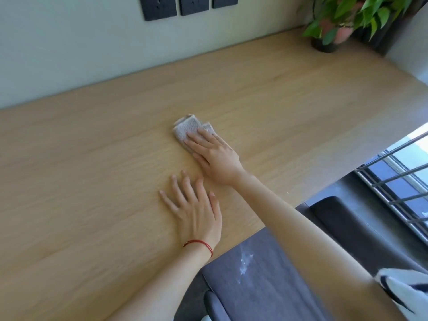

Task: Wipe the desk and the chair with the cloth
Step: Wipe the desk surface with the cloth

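Cloth [188, 129], grey and folded into a small pad, lies on the light wood desk [97, 172] near the middle of the surface, well clear of the wall behind it. The right hand [214, 156] rests palm-down on the near part of the cloth, fingers extended and flat, pressing the pad against the desk; the hand is spread, not curled around the fabric, and the far end of the cloth projects beyond the fingertips. The left hand [194, 210] lies flat on the bare desk just beside and nearer than the right hand, fingers spread, palm down, holding nothing. A red cord bracelet [200, 244] encircles the left wrist. Both forearms are bare and reach in from the lower right. A sleeve [403, 290], white with dark stripes, shows at the lower right corner. The chair [261, 272], upholstered in dark grey fabric, stands at the near edge of the desk below the arms; its seat carries a pale whitish smear [245, 262]. A potted plant [340, 19] with green and pink leaves stands on the far right corner of the desk, against the wall. Three dark wall plates [159, 6] are mounted on the pale wall above the desk at upper left. A metal railing [398, 200] and a window are visible at the right edge.
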